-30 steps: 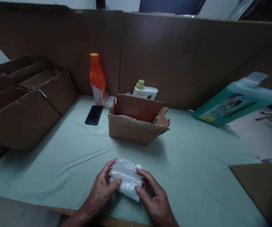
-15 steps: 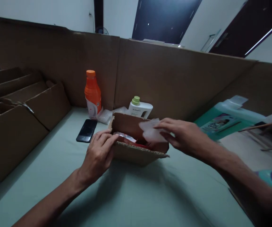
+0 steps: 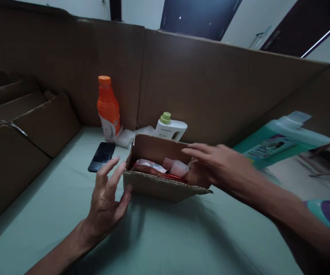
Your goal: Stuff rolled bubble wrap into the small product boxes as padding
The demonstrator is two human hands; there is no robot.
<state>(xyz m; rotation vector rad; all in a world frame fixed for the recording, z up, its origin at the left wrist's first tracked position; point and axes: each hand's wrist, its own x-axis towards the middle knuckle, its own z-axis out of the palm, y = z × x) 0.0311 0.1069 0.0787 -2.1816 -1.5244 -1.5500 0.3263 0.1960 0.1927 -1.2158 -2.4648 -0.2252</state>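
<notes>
A small open cardboard box (image 3: 159, 189) stands in the middle of the table. Inside it lie a clear plastic packet (image 3: 150, 165) with printing, a red item (image 3: 174, 177) mostly hidden below, and a crumpled translucent whitish wrap (image 3: 179, 168). My left hand (image 3: 106, 198) is beside the box's left front corner, fingers spread, holding nothing. Over the right end of the box reaches my right hand (image 3: 218, 162), its fingers stretched out and nothing visible in them; its thumb is hidden.
Behind the box stand an orange bottle (image 3: 108, 109), bubble wrap (image 3: 126, 138) and a white bottle with a green cap (image 3: 172, 129). A phone (image 3: 102, 156) lies left. Larger cardboard boxes (image 3: 16, 164) flank the left, a green liquid jug (image 3: 279, 139) the right. A cardboard wall (image 3: 211, 88) closes the back.
My right hand has let go of the translucent wrap, which now lies in the box. My left hand has come off the box's rim and opened. The view has shifted slightly.
</notes>
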